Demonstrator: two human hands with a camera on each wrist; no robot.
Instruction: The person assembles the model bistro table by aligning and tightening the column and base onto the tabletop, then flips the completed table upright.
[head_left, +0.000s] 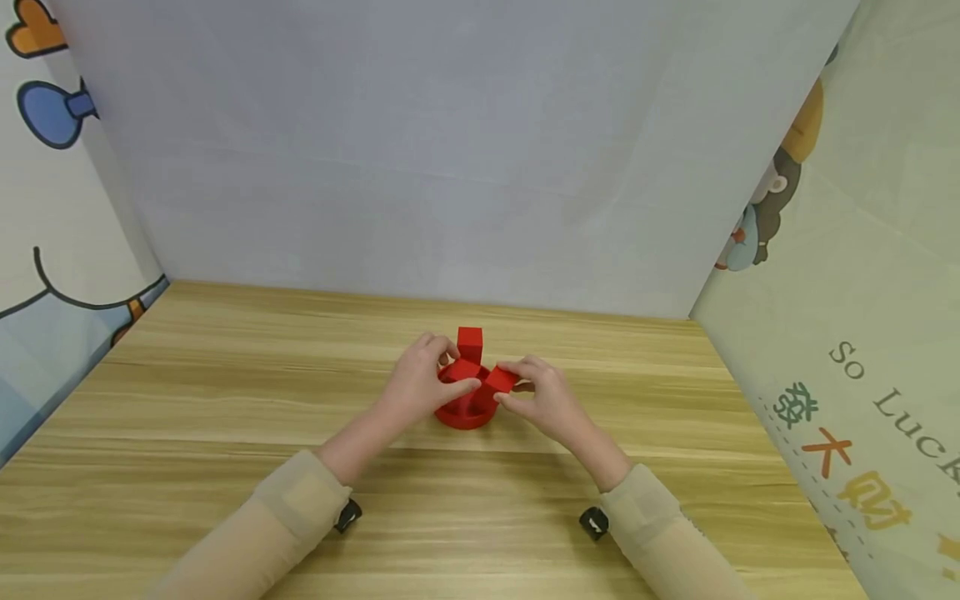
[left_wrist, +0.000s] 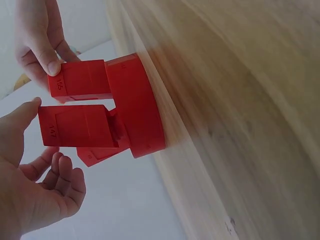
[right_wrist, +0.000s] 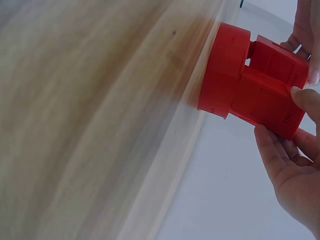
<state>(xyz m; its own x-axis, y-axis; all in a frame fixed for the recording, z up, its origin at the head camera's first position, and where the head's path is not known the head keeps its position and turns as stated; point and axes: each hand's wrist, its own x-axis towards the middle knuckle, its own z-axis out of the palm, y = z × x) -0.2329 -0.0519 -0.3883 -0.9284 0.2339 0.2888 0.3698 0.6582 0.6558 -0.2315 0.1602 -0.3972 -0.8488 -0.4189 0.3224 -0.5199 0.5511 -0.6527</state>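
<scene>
A round red holder (head_left: 465,422) with dividers inside stands on the table. My left hand (head_left: 416,379) is at its left and pinches the top of a red block (left_wrist: 77,126), marked 147, between thumb and index finger; the other fingers curl loosely. On the right side, my right hand (head_left: 547,400) grips another red block (right_wrist: 267,102) by its upper end, thumb on one side and fingers on the other. Both blocks reach down to the holder; their lower ends are hidden. A third red block (head_left: 470,344) rises at the back, touched by neither thumb.
The holder stands on a wood-grain table (head_left: 225,400). Behind it hangs a pale cloth (head_left: 420,167). Printed cloths flank the table at left (head_left: 67,350) and right (head_left: 840,333). Dark wrist devices show below both sleeves.
</scene>
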